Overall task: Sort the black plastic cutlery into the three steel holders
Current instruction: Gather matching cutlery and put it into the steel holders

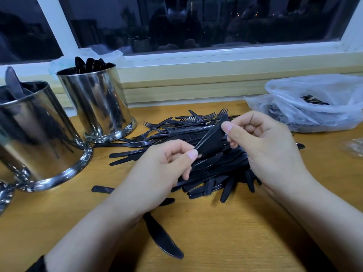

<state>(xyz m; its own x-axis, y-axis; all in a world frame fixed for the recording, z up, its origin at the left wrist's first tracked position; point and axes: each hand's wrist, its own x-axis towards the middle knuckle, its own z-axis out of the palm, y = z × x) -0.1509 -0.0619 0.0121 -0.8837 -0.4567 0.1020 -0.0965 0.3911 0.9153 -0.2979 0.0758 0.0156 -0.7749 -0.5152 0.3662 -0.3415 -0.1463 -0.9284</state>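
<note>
A heap of black plastic knives and forks (212, 165) lies mid-table. Above it my left hand (163, 169) pinches the lower end of a black knife (211, 137), and my right hand (261, 142) pinches its upper blade end. A steel holder with spoons (96, 103) stands at the back left. A nearer steel holder with knives (37, 138) stands at the left edge. The rim of a third steel holder (5, 195) shows at the far left. A single knife (163, 237) lies under my left forearm.
A clear plastic bag (314, 101) holding more black cutlery sits at the back right by the window sill (216, 75). A small clear wrapper (355, 147) lies at the right edge. Bare wooden table (225, 232) stretches in front of the heap.
</note>
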